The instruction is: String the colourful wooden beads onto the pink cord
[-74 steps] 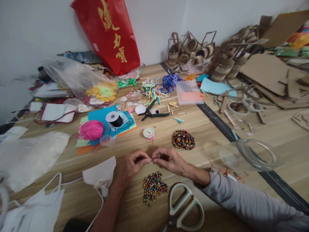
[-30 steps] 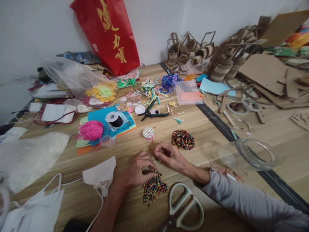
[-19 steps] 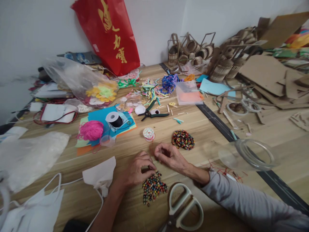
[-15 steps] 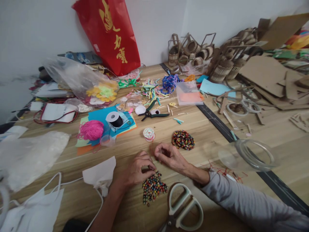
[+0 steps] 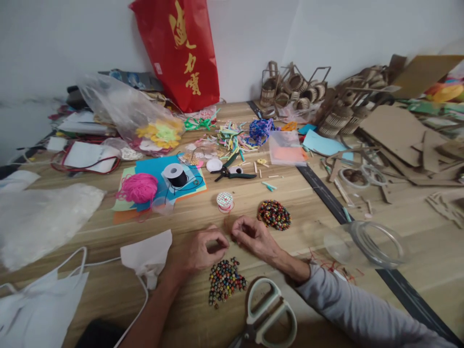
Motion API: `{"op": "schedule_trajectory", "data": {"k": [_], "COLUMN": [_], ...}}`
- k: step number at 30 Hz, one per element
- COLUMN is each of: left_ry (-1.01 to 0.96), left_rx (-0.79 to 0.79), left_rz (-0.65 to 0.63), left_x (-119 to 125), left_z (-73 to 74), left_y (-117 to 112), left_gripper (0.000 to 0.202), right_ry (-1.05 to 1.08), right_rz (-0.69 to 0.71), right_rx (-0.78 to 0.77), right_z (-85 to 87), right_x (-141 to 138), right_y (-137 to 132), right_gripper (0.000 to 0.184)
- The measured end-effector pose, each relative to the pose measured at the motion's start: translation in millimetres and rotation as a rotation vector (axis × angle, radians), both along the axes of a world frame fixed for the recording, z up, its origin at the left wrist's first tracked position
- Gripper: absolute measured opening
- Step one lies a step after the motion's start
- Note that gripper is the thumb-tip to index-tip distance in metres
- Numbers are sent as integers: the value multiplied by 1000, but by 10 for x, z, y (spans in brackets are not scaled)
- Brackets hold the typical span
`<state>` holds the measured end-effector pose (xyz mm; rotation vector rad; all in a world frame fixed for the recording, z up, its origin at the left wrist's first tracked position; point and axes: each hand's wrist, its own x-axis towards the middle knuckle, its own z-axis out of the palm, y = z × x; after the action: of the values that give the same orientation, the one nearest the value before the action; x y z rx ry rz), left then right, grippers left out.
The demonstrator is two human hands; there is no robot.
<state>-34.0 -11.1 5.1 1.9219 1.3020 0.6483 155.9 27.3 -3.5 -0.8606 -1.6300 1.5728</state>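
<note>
My left hand (image 5: 207,247) is closed in a pinch just above a loose pile of multicoloured beads (image 5: 226,280). What its fingertips hold is too small to make out. Close to its right, my right hand (image 5: 254,236) pinches a thin red thread (image 5: 227,222), and the two sets of fingertips are almost together. The thread appears to lead to a small spool (image 5: 225,201) with a glittery top, lying beyond the hands. A coiled heap of strung beads (image 5: 274,215) rests behind my right hand.
Large scissors (image 5: 268,314) lie at the front, near the bead pile. Pliers (image 5: 232,172), a black thread spool (image 5: 176,175) and pink yarn (image 5: 138,188) sit farther back. To the right is a clear tubing coil (image 5: 379,244); a white cloth (image 5: 147,253) lies left.
My left fingertips have moved off the edge of the bead pile, closer to my right fingertips. My right hand keeps its pinch. The camera view has shifted slightly.
</note>
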Motion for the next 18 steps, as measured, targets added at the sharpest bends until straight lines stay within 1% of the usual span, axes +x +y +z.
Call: {"op": "schedule_trajectory", "data": {"k": [4,9,14,18], "left_ry": [-96,-196,-340,-389], "left_rx": [-36,-128,-241,-284], "left_rz": [79,166,220,247], "left_x": [-9,-2,-9,-5], "left_z": [-35,-30,-34,-20], "left_y": [6,26,39,37], "left_gripper": [7,10,13,13], "right_ry": [-36,-63,-65,-78], "right_rz": [7,3,3,6], "right_rx": [23,29,15,37], "right_z": [17,22,-10,-42], "right_x": [4,16,27,33], "right_y": [-3,-16,-33,-52], "right_gripper": [28,30,30,27]}}
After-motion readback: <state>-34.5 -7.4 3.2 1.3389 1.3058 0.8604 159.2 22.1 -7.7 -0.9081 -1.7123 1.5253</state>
